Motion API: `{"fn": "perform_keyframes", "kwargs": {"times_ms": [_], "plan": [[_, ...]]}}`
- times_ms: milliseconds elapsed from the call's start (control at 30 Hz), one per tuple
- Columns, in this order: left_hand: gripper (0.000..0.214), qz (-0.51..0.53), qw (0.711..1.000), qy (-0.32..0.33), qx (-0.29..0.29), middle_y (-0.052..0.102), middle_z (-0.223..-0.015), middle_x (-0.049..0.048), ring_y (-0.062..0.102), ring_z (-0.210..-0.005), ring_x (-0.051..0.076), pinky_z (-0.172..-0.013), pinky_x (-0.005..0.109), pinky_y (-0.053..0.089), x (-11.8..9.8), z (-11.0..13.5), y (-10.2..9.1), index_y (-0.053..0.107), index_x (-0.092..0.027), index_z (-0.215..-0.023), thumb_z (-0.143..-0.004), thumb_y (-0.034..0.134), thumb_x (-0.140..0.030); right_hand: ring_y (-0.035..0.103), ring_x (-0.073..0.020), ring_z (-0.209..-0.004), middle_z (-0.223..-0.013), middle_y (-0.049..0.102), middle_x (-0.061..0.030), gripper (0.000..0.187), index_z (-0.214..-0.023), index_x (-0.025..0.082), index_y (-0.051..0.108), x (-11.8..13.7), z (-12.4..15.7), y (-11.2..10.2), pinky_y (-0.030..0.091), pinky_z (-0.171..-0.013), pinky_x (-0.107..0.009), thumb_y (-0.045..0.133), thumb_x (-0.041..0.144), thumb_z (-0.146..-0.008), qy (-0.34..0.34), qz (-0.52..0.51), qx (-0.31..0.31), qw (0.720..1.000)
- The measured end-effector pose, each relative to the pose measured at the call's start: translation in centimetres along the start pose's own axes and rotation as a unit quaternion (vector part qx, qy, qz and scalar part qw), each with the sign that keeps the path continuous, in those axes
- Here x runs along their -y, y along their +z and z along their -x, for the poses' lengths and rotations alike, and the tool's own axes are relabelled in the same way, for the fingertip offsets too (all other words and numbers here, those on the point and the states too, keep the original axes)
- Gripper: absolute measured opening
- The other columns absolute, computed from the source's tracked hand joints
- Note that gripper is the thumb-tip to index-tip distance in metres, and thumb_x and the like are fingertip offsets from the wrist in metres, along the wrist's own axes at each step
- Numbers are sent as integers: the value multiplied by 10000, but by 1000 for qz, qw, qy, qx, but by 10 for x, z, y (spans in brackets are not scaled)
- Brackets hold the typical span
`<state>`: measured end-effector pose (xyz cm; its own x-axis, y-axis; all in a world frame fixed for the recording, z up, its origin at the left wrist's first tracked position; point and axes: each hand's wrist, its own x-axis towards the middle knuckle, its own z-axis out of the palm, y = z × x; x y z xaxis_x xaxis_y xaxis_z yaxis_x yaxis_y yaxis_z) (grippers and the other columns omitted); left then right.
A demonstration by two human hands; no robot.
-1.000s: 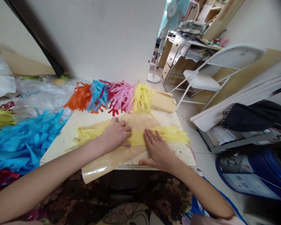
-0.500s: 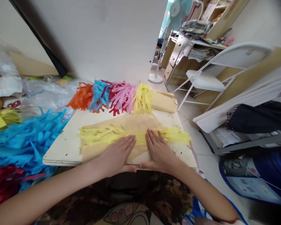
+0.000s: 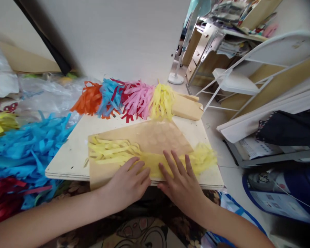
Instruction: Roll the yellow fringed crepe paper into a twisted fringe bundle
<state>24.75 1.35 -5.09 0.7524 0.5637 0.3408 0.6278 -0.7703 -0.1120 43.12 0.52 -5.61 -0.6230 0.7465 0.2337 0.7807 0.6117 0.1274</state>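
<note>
A strip of yellow tissue paper (image 3: 152, 164), cut into fringe at both ends, lies across a sheet of brown paper (image 3: 160, 136) on a pale wooden board (image 3: 67, 151). My left hand (image 3: 130, 179) rests on the near edge of the strip, its fingers a little bent and its thumb hidden. Beside it my right hand (image 3: 181, 184) has its fingers spread over the yellow paper, right of the middle. The left fringe lies fairly flat, while the right fringe is blurred near the board's right end.
Along the board's far edge lies a brown paper roll (image 3: 187, 106) covered with orange, blue, pink and yellow fringe (image 3: 161, 101). Blue fringed paper (image 3: 36, 148) and dark red strips (image 3: 10, 198) are heaped at left. A white folding chair (image 3: 237, 81) and blue bucket (image 3: 297, 189) stand at right.
Both hands have come down and nearer to me, toward the board's near edge, and the yellow strip's middle with them. My right fingers are spread wider, my left ones more bent.
</note>
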Motion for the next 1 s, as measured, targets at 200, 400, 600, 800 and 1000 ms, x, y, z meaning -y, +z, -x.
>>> {"fn": "perform_keyframes", "kwargs": {"times_ms": [200,400,600,800,1000], "plan": [[151,39,999,27,1,558,-628,38,490,-610,151,-620,310,371,-7,-1,4,551,-110,-736,-735,401,-89,457,-192,-897,-954,544,-67,244,-972,150,544,12,3,5,199,-939,-441,364,152,-808,-28,-64,-56,996],[141,44,998,-21,50,493,-547,10,458,-523,161,-493,292,330,-4,-6,6,497,-150,-616,-726,420,-104,447,-141,-669,-704,538,-20,260,-730,161,566,1,-6,0,332,-716,-312,324,137,-822,-18,-152,-39,987],[248,92,987,-58,119,514,-525,21,481,-482,163,-467,281,333,16,-21,0,489,-156,-595,-787,334,-139,442,-122,-609,-643,514,-27,294,-650,148,528,-25,-10,-11,309,-621,-265,307,175,-842,28,-221,74,972],[313,24,988,-96,120,485,-446,26,470,-424,166,-408,258,275,25,-26,5,469,-150,-547,-816,318,-208,438,-110,-515,-535,491,-2,345,-560,162,487,-35,-10,-8,279,-568,-261,312,210,-853,54,-152,85,983],[335,-46,990,-95,88,465,-417,25,450,-387,160,-395,262,249,22,-27,7,457,-154,-509,-813,321,-197,446,-129,-478,-474,486,3,311,-497,173,459,-38,-15,-7,250,-540,-278,448,235,-802,48,-35,74,996]]}}
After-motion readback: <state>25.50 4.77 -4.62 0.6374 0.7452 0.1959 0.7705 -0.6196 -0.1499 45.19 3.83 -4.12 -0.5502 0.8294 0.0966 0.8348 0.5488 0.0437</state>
